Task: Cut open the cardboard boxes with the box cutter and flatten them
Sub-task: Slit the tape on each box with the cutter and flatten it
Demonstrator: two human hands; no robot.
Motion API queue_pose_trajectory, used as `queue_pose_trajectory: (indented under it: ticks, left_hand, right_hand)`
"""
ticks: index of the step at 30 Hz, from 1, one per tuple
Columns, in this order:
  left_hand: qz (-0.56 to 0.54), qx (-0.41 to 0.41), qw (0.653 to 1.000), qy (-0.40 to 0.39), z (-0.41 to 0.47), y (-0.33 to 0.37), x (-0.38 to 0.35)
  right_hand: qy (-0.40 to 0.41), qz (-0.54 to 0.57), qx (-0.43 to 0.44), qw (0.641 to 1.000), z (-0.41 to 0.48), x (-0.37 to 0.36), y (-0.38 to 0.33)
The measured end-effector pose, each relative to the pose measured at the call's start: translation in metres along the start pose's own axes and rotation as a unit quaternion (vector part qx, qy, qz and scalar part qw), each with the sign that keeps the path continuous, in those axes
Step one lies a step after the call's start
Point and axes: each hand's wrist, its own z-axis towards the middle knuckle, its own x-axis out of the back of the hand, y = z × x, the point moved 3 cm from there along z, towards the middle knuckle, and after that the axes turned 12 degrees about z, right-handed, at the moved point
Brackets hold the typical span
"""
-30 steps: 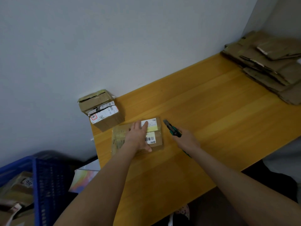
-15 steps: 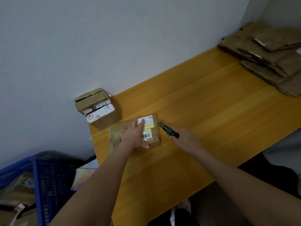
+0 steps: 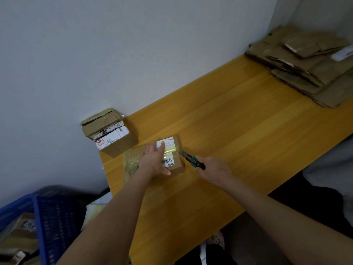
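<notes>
- Cardboard box lies sealed on the desk, left of centre in the frame. It has not moved in the last second.
- A flattened cardboard pile at the upper right suggests earlier boxes are done. A second box waits against the wall, just beside the first.
- The left hand stays pressed flat on the box top, fingers straight over the label.
- The right hand is curled round the box cutter and has moved in from the right.
- The blade tip, clear of the box a second ago, now meets its right end at the yellowish tape seam, so the cut looks about to start.
</notes>
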Motion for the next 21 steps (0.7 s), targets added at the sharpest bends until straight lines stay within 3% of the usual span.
queue_pose_trajectory:
  ticks: [4,7,11,16,21]
  left_hand:
    - [0.002,-0.002,1.000,-0.004,0.001,0.000,0.000]
    - [0.002,-0.010,1.000,-0.005,0.000,-0.001,-0.001]
    - [0.016,-0.024,1.000,-0.002,-0.002,-0.004,-0.002]
    - [0.064,-0.083,0.994,-0.001,-0.015,-0.009,-0.003]
    - [0.037,-0.102,0.990,0.092,-0.043,-0.013,-0.012]
  right_hand:
    - [-0.023,-0.031,0.005,0.999,-0.011,-0.001,0.004]
    - [-0.028,0.018,-0.025,0.999,-0.008,0.004,0.013]
    - [0.041,0.158,-0.101,0.981,-0.006,0.012,0.023]
    - [0.104,0.234,-0.090,0.962,0.016,0.021,0.000]
    - [0.073,0.255,-0.057,0.962,0.056,0.001,-0.052]
